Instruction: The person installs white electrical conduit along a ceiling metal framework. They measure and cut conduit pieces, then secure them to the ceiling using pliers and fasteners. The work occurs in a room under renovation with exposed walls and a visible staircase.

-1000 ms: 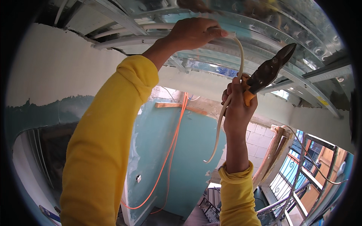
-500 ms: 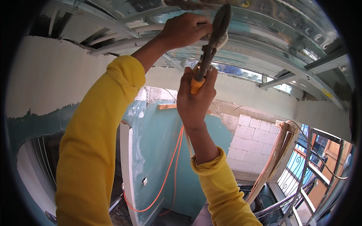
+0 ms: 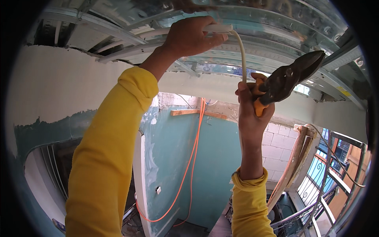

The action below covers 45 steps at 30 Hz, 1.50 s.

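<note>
Overhead, my left hand (image 3: 191,37) is closed round a white conduit pipe (image 3: 218,28) close to its end. A cream cable (image 3: 241,53) comes out of that end and curves down to my right hand (image 3: 254,106). The right hand grips tin snips (image 3: 280,85) with orange handles, their dark jaws pointing up and to the right. At the thumb the cable meets this hand; whether the fingers pinch it is hidden. The jaws stand away from the cable.
Metal ceiling channels (image 3: 90,21) cross above both hands. Orange cable (image 3: 185,170) hangs before the teal wall (image 3: 215,158). A short wooden batten (image 3: 184,112) is fixed on that wall. At right are wooden posts (image 3: 290,170) and a metal frame (image 3: 335,181).
My right hand has moved right with the snips, whose jaws swung from upright to tilted right. The cable and pipe end now show plainly. My left hand stays near the same spot on the pipe.
</note>
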{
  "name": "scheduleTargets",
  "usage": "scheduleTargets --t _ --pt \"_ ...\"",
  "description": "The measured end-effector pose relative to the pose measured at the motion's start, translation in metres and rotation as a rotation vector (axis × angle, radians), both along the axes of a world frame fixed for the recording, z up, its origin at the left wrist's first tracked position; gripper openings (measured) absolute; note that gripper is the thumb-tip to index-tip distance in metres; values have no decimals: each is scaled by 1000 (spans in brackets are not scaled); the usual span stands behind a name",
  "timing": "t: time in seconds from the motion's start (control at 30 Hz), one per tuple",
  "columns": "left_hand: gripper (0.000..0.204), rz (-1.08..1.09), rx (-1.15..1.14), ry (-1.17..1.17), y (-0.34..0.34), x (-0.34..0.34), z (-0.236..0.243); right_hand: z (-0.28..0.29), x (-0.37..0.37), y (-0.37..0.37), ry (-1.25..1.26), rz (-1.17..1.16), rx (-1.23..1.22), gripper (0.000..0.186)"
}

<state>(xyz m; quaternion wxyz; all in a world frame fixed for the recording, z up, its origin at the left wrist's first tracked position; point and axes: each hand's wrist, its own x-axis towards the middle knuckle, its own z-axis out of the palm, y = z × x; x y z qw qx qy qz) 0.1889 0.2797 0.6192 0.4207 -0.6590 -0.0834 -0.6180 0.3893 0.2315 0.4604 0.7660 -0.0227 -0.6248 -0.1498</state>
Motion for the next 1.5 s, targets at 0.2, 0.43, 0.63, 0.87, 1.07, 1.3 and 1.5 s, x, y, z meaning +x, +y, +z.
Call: scheduleTargets --t 0.2,0.43,0.63,0.87,1.07,1.3,1.5 --pt "69 125 316 -181 5 20 0 21 21 -25 -26 5 -63 27" --pt "65 53 248 -124 5 24 2 32 49 -35 -36 -73 -65 28" --pt "62 98 163 -119 4 22 2 26 61 -41 24 -310 -111 35" --pt "43 -5 155 186 20 -10 12 -49 65 -111 20 -32 -439 63" --pt "39 67 56 162 13 -16 8 -91 18 -98 -319 589 -818 71" --pt "35 -20 228 190 23 -20 8 -68 -28 -75 -357 790 -1070 68" --pt "31 -150 379 180 27 -20 19 -37 -35 -62 -238 635 -1019 74"
